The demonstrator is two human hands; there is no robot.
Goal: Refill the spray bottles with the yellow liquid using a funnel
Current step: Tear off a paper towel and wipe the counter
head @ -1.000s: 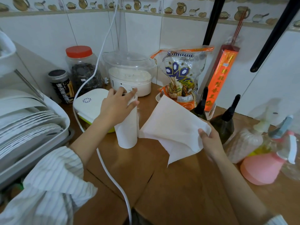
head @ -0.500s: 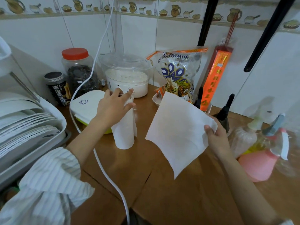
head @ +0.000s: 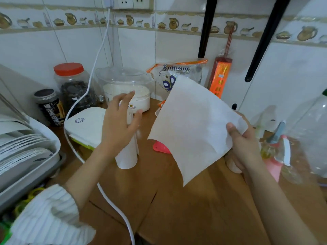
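My right hand (head: 242,144) pinches one corner of a loose white paper towel sheet (head: 191,124) and holds it up over the wooden counter (head: 185,209). My left hand (head: 120,121) hovers with spread fingers at the top of the upright paper towel roll (head: 126,156). A pink spray bottle (head: 274,167) with a white trigger stands at the right, with a blue-triggered sprayer (head: 281,128) behind it and some yellowish liquid (head: 267,151) between them. A pink-red plastic piece (head: 160,147), partly hidden by the sheet, lies on the counter.
A large clear plastic bottle (head: 307,138) fills the right edge. A dish rack with plates (head: 26,152) sits left. At the back stand a red-lidded jar (head: 72,85), black can (head: 48,106), white box (head: 88,124), clear-lidded appliance (head: 125,89) and snack bag (head: 177,73). A white cable (head: 85,96) crosses the counter.
The sheet has come free of the roll and my right hand has raised it. My left hand has let go of the roll's top and spread its fingers.
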